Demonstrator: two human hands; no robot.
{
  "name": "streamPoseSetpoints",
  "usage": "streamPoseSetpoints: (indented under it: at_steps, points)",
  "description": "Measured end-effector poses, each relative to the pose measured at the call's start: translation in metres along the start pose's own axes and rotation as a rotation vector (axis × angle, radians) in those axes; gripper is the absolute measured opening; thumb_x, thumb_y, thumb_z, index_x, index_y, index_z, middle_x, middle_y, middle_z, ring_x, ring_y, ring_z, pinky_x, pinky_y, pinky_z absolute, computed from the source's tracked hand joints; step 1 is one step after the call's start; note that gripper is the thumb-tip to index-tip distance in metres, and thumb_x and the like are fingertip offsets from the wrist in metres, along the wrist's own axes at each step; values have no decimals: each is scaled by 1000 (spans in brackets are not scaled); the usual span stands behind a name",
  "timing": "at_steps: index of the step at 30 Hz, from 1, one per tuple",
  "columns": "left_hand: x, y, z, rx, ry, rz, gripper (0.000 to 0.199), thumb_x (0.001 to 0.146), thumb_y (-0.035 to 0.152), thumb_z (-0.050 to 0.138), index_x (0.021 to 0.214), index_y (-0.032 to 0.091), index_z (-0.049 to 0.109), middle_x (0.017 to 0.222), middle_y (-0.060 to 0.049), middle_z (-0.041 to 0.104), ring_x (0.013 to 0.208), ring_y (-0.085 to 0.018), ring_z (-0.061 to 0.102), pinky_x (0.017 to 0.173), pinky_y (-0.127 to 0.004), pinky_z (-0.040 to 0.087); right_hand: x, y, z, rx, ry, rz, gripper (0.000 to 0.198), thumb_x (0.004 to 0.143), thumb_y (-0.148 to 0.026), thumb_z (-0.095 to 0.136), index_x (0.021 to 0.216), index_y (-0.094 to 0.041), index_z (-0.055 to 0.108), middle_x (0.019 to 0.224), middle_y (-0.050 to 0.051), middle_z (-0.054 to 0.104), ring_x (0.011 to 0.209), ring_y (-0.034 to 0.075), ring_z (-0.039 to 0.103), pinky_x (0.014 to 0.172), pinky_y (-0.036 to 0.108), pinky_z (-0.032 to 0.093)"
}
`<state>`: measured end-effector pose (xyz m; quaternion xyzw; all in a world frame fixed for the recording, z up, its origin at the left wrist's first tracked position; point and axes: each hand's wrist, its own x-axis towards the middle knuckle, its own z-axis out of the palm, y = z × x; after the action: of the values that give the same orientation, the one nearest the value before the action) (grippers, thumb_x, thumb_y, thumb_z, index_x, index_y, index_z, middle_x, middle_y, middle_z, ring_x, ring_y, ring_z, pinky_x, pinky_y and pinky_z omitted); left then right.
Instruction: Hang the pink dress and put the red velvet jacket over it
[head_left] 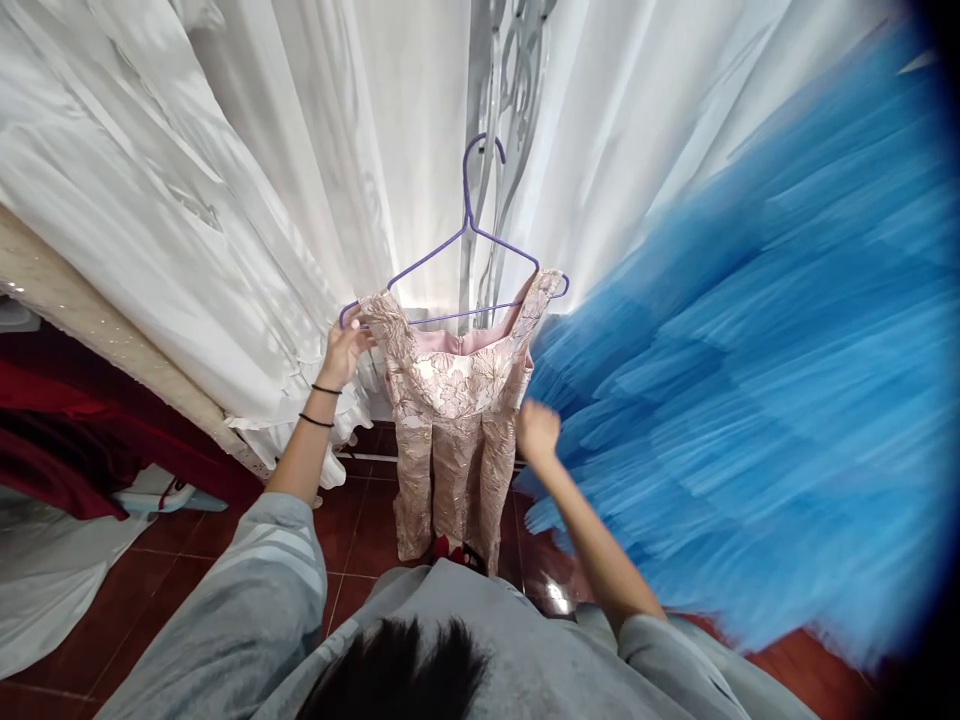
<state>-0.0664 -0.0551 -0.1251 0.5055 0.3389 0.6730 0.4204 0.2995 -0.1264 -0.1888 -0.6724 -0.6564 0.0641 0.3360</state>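
A pink brocade dress (465,385) with wide shoulder straps hangs upright in front of me on a purple hanger (429,268). The hanger's hook is up by a grey metal scrollwork post; whether it rests on it I cannot tell. My left hand (346,350) is closed around the hanger's left end, at the dress strap, with two black bands on the wrist. Beside the dress's right edge is my right hand (538,430), its fingers curled in. What it grips, if anything, is hidden.
White curtain-like fabric (300,150) hangs behind and to the left. A large blue tulle skirt (765,370) fills the right side. Dark red cloth (67,420) lies at the left, above red floor tiles (352,530). The grey scrollwork post (517,90) stands at the back.
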Motion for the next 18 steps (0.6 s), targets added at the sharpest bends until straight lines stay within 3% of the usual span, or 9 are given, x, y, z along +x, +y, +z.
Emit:
streamPoseSetpoints:
  at_steps: [2,4,5,8,12,15,18]
  points:
    - [20,28,6,112,-23,60,65,66,60,80,117,23,65,93,-3,72,69,-12,67,59,-21,54,51,10,-21,-54,200,12,40,98,-27,44,131,-7,56,128,27,60,117,37,59,98,57,47]
    - [35,48,13,247,-64,102,64,68,59,79,117,20,66,90,-5,73,68,-12,66,57,-20,54,110,16,-47,-44,363,-129,51,96,-37,46,141,-12,48,142,24,53,129,38,50,106,59,42]
    - [40,55,16,315,-86,116,61,69,58,79,114,18,67,89,-6,73,69,-13,66,57,-20,53,137,17,-58,-7,386,-251,57,95,-45,48,144,-16,46,147,19,50,133,36,47,109,57,40]
    - [51,58,24,487,-134,147,46,72,53,78,96,13,72,85,-7,72,72,-14,65,59,-22,52,192,14,-74,108,216,-434,59,93,-57,47,140,-22,53,136,14,61,124,31,53,107,53,44]
    - [51,44,24,593,-92,188,36,76,48,75,76,12,71,67,-3,64,63,-13,57,57,-24,48,201,14,-66,341,78,-405,55,91,-62,50,114,-17,71,101,11,73,92,24,64,89,42,56]
    - [43,34,18,580,-2,225,39,79,51,72,71,13,67,61,0,57,60,-11,51,56,-25,46,190,27,-63,533,112,-314,56,84,-67,57,102,-16,74,83,6,70,76,19,64,71,34,59]
    - [30,26,11,451,155,213,45,77,59,71,70,16,62,59,2,53,58,-9,47,53,-25,47,176,38,-67,609,154,-255,58,78,-70,62,97,-17,75,74,2,66,68,15,62,65,29,58]
